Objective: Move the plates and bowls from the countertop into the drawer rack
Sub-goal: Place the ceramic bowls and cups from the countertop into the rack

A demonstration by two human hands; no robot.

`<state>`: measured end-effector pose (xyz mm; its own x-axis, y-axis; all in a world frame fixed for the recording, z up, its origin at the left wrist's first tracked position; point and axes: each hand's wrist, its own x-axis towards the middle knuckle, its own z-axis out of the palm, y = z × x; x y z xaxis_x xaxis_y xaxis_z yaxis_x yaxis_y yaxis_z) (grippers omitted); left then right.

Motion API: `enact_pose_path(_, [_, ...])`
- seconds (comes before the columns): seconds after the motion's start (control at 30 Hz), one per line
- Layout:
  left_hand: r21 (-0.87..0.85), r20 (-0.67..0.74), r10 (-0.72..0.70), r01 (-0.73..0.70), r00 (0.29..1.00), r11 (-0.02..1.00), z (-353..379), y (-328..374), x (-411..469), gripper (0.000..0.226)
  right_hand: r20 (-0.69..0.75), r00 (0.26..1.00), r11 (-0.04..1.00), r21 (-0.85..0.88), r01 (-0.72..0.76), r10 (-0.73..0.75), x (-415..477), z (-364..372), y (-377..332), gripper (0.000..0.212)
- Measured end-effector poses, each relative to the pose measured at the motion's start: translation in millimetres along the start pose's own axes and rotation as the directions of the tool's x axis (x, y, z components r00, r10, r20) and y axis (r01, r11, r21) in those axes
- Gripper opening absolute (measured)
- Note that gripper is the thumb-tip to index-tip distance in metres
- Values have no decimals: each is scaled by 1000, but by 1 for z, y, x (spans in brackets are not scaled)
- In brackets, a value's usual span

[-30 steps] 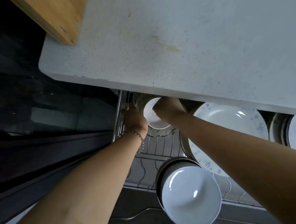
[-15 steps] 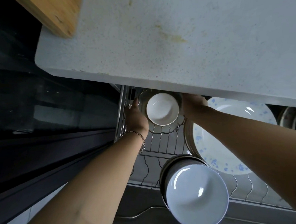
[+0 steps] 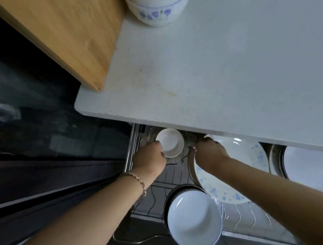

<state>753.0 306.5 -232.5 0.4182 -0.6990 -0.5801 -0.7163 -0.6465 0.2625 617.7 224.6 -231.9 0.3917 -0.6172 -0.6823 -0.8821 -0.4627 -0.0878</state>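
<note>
Left hand [image 3: 149,158] grips small white bowl [image 3: 172,142] in drawer rack [image 3: 172,176]

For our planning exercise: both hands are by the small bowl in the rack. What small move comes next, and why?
Probably release and lift left hand and right hand out: the small bowl already sits in the rack, and floral bowls wait on the counter.

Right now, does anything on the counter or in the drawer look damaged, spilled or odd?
Nothing looks broken or spilled. The one blemish is a yellowish stain on the countertop near its front edge. Stacked floral bowls wait on it, unracked. The left hand grips the small white bowl normally.
</note>
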Motion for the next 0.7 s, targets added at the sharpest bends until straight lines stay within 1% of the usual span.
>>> enact_pose_path(0.07, [-44, -8, 51, -51, 999, 998, -27, 16, -24, 23, 40, 998, 998, 47, 47, -49, -25, -18, 5, 35])
enact_pose_path(0.13, [-129, -49, 83, -88, 995, 988, -59, 33, -42, 23, 56, 993, 989, 105, 101, -107, -46, -43, 7, 33])
enact_pose_path(0.2, [-196, -109, 99, -120, 989, 973, -91, 49, -48, 22, 27, 985, 973, 162, 163, -170, -61, -73, 7, 32])
enact_pose_path(0.27, [-232, -185, 88, -130, 979, 964, -121, 59, -41, 21, -7, 980, 953, 232, 195, -199, -65, -107, 5, 32])
enact_pose_path(0.33, [-284, -247, 36, -107, 968, 953, -149, 65, -24, 20, -63, 983, 899, 399, 182, -172, -57, -142, 2, 31])
enact_pose_path(0.37, [-325, -262, 2, -91, 965, 941, -160, 67, -14, 19, -89, 987, 836, 524, 160, -133, -49, -159, -3, 31])
enact_pose_path(0.4, [-369, -272, -26, -79, 962, 926, -170, 67, -3, 18, -104, 992, 745, 655, 127, -77, -39, -178, -9, 32])
enact_pose_path(0.47, [-445, -283, -57, -78, 957, 892, -185, 67, 17, 21, -90, 995, 497, 866, 60, 38, -13, -213, -23, 46])
enact_pose_path(0.5, [-482, -282, -71, -77, 957, 873, -190, 66, 26, 23, -58, 996, 347, 937, 33, 62, 1, -229, -30, 56])
enact_pose_path(0.57, [-551, -280, -96, -78, 955, 831, -197, 64, 39, 21, -7, 997, 59, 998, 2, 72, 30, -255, -41, 69])
enact_pose_path(0.6, [-571, -280, -98, -84, 955, 817, -199, 63, 45, 18, 5, 998, -41, 999, -2, 68, 42, -262, -45, 70])
enact_pose_path(0.63, [-587, -277, -101, -86, 955, 805, -199, 62, 48, 18, 2, 998, -82, 997, 4, 64, 53, -266, -49, 69])
enact_pose_path(0.7, [-627, -264, -102, -90, 959, 773, -193, 55, 56, 20, -20, 996, -71, 997, 26, 83, 70, -267, -60, 62])
